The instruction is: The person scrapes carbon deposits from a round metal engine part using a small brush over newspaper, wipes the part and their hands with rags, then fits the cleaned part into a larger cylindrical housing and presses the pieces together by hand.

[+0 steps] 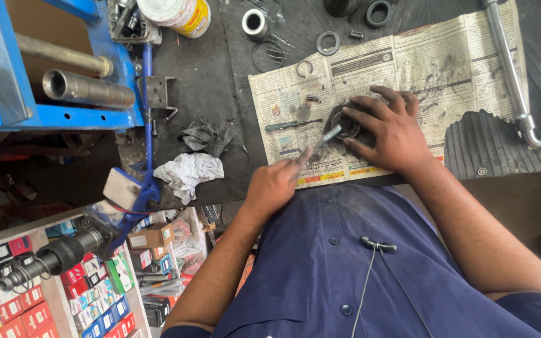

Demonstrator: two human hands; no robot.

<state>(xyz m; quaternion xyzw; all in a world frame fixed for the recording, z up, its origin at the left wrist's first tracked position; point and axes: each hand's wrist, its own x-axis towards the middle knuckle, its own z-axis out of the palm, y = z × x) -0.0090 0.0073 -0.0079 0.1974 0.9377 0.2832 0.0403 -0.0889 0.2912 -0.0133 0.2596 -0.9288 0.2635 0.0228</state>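
My left hand grips a thin metal rod-like tool, whose tip points into a dark round metal part. My right hand lies spread over that part, its fingers around the rim, holding it down on a greasy sheet of newspaper. A small dark tool and a short pin lie on the paper to the left of the part. The right hand hides much of the part.
Metal rings and a short sleeve lie on the dark bench above the paper. White and grey rags sit to the left. A blue press frame, a chrome pipe and shelves of small boxes surround the bench.
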